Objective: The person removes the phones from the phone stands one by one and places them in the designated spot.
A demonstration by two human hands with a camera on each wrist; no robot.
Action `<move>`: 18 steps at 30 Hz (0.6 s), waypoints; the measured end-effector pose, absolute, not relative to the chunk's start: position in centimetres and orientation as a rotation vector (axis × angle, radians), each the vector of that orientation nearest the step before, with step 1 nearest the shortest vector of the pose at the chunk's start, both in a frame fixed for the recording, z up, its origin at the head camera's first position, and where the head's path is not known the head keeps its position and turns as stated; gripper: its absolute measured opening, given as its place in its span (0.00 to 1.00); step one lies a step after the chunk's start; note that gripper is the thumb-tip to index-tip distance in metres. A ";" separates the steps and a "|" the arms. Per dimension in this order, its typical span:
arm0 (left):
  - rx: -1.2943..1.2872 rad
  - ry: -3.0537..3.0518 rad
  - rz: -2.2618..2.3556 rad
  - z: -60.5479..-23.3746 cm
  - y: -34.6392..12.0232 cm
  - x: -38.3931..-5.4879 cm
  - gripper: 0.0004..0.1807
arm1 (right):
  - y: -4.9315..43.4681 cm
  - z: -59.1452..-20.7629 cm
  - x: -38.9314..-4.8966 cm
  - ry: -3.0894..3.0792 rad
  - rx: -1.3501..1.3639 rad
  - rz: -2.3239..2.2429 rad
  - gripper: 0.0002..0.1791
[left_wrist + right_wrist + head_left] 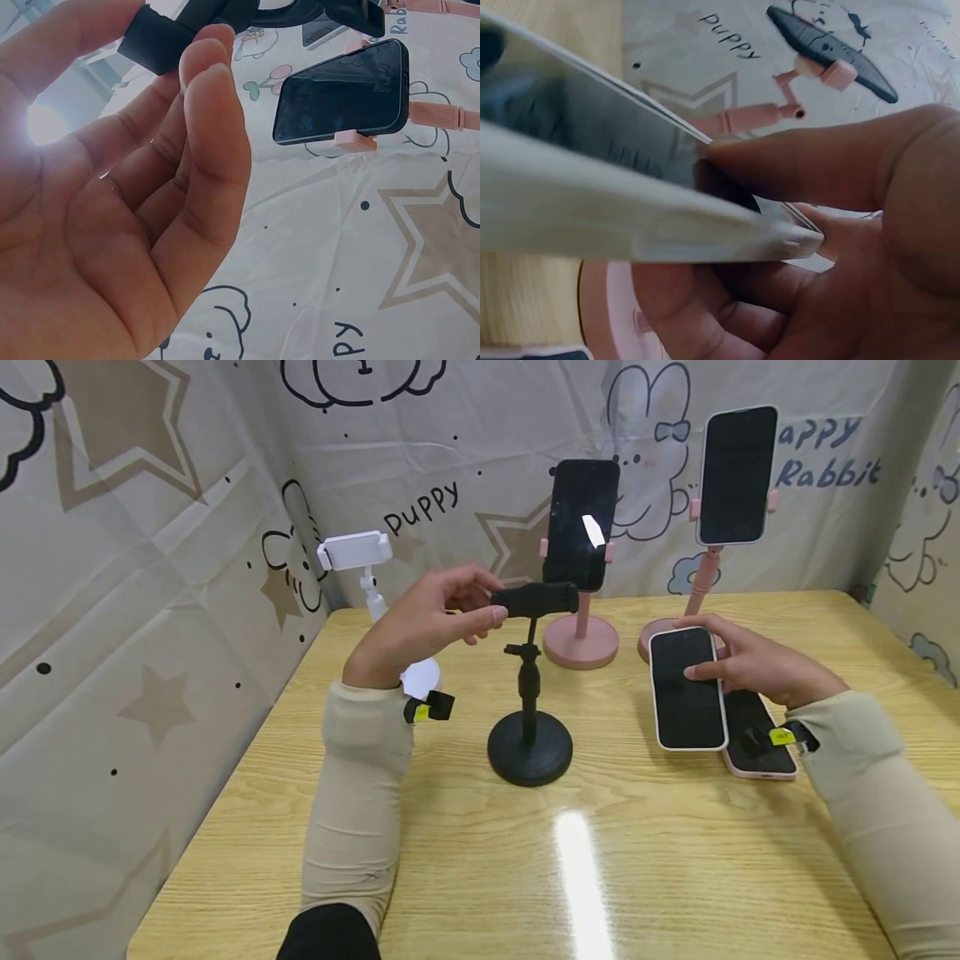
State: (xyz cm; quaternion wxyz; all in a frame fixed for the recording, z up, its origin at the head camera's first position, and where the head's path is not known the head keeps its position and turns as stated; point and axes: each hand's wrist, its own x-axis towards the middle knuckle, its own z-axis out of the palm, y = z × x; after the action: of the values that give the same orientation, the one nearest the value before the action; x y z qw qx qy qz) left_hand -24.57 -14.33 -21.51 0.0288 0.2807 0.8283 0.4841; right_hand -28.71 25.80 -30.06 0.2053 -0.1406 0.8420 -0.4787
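My left hand [423, 627] pinches the left end of the clamp [536, 600] on top of a black phone stand [528, 747], thumb in front and fingers curled behind. The clamp lies level and bears no phone; the stand's round base rests on the wooden table. In the left wrist view the fingers [217, 142] bend at the clamp's black end [157, 41]. My right hand [765, 664] grips a white-edged phone [686, 706] by its right side, thumb on the dark screen, fingers beneath. This phone is tilted and partly overlaps a pink-edged phone [753, 743] lying on the table.
Behind stand two pink phone stands, [581, 647] holding a black phone [573, 543] and a white phone [738, 477] upright. A white phone stand [356, 552] with no phone is partly hidden behind my left hand. Printed cloth [420, 452] walls the wooden table [465, 860] at the back and sides.
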 end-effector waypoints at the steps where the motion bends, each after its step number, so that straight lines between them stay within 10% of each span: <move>1: 0.867 2.555 1.494 -21.5 -14.3 -24.6 0.16 | 25.8 -30.2 -28.8 2.347 -0.392 -1.327 0.40; 18: 0.876 2.560 1.488 -21.5 -14.3 -24.6 0.16 | 26.6 -32.1 -29.8 2.312 -0.375 -1.272 0.37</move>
State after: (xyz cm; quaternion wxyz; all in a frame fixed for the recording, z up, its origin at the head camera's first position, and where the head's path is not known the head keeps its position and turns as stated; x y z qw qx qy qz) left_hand -24.61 -14.26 -21.49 0.0269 0.2836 0.8288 0.4816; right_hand -29.78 26.59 -32.06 0.2359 -0.1368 0.8430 -0.4637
